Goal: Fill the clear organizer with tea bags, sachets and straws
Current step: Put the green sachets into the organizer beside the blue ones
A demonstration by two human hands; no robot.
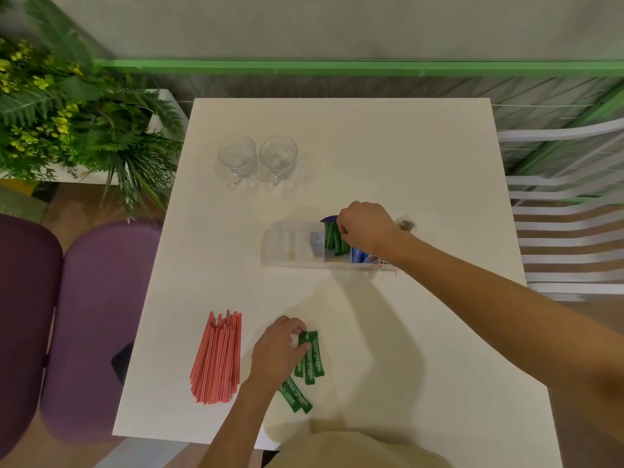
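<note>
Over at the clear organizer (293, 244), mid-table, my right hand (366, 228) pinches the tops of the green stick sachets (334, 241) standing in one compartment; I'd seat them upright before letting go, since such slick, narrow packets likely fan out. Nearer me, my left hand (275, 349) pinches the loose sachets (314, 359), beside thin red straws (217, 359) lying flat on the smooth white table (405, 332)

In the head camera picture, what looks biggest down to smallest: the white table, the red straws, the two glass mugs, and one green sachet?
1. White table
2. Red straws
3. Left glass mug and right glass mug: they look alike, a tie; farther away, which shrinks them
4. Green sachet on the table
</note>
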